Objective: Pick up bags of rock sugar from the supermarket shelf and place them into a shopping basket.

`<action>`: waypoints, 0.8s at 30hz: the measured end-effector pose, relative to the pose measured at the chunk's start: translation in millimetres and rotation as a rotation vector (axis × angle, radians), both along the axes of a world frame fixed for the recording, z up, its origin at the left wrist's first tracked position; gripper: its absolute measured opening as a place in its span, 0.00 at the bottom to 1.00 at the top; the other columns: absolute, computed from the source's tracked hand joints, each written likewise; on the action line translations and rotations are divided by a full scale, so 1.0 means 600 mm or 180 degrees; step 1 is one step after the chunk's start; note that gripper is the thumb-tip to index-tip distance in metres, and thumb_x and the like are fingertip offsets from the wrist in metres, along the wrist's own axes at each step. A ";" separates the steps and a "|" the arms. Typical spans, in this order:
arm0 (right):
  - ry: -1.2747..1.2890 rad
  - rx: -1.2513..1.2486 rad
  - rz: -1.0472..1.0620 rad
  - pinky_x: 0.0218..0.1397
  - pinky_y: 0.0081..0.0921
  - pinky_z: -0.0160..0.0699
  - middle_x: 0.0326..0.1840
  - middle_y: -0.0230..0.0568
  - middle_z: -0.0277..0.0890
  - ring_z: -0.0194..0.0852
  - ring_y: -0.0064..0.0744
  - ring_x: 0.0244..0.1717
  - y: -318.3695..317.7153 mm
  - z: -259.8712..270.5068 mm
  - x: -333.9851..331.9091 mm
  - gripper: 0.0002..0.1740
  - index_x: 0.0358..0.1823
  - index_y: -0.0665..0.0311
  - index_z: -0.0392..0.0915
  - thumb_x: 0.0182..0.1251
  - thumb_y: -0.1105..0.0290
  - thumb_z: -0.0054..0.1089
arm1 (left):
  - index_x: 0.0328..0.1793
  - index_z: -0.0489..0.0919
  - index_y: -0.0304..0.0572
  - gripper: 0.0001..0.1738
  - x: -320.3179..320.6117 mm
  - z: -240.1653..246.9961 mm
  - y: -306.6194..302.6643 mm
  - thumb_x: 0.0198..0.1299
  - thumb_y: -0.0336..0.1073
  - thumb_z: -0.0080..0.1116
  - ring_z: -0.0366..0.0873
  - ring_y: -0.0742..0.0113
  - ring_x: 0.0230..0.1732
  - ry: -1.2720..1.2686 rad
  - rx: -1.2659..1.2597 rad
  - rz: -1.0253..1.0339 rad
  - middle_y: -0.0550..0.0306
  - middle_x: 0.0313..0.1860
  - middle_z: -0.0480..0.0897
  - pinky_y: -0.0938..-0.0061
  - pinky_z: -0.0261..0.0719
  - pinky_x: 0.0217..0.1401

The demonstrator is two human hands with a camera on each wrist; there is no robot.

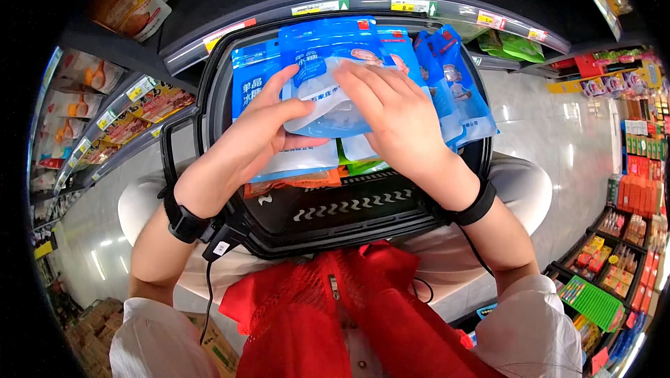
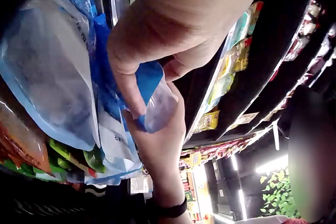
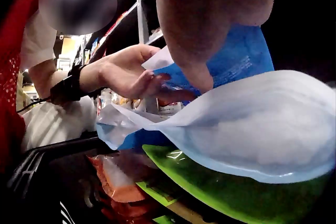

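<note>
A blue-and-white pouch of rock sugar (image 1: 328,116) with a clear window is held tilted over a black basket (image 1: 272,238). My left hand (image 1: 248,130) grips its left side, thumb across the front, and other fingers partly hidden behind it. From the right, my right hand (image 1: 398,109) holds the same pouch, its fingers lying over the front. In the right wrist view, a digit of the right hand (image 3: 202,40) presses the blue surface (image 3: 236,56). More blue pouches (image 1: 457,92) stand upright in the basket, behind and beside the held one.
Orange packets (image 1: 296,181) and green packets (image 1: 366,167) lie lower in the basket. A shelf edge with price tags (image 1: 412,6) runs just beyond the basket. Shelves with packaged goods (image 1: 150,109) stand at left, and boxed goods (image 1: 638,186) at right.
</note>
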State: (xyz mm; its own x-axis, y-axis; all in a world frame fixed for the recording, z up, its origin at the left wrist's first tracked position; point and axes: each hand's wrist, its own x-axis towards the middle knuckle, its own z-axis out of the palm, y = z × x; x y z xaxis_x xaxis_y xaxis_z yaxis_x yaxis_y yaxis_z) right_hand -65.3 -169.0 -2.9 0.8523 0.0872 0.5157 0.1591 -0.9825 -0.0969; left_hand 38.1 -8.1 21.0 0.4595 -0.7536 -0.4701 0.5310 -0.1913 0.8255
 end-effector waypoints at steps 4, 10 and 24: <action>-0.0016 0.0141 0.0170 0.45 0.30 0.74 0.46 0.35 0.74 0.73 0.35 0.46 -0.010 -0.011 -0.003 0.15 0.40 0.59 0.71 0.47 0.72 0.50 | 0.70 0.40 0.40 0.40 0.005 -0.012 -0.005 0.58 0.35 0.50 0.69 0.60 0.55 0.0123 0.0161 0.0109 0.46 0.57 0.65 0.64 0.77 0.49; -0.0459 0.0221 0.0273 0.40 0.28 0.77 0.43 0.34 0.76 0.75 0.34 0.45 -0.013 0.001 -0.018 0.10 0.33 0.58 0.73 0.46 0.73 0.53 | 0.54 0.61 0.44 0.18 0.058 -0.049 -0.005 0.62 0.41 0.46 0.77 0.66 0.43 0.0210 -0.0413 0.0407 0.56 0.47 0.73 0.71 0.76 0.45; 0.0632 0.1436 0.0899 0.44 0.35 0.79 0.42 0.44 0.76 0.74 0.52 0.48 0.074 0.110 -0.321 0.13 0.32 0.65 0.69 0.44 0.77 0.61 | 0.54 0.70 0.31 0.25 -0.041 -0.008 0.105 0.48 0.28 0.61 0.68 0.74 0.50 -0.0797 -0.0086 -0.2158 0.59 0.48 0.75 0.77 0.67 0.54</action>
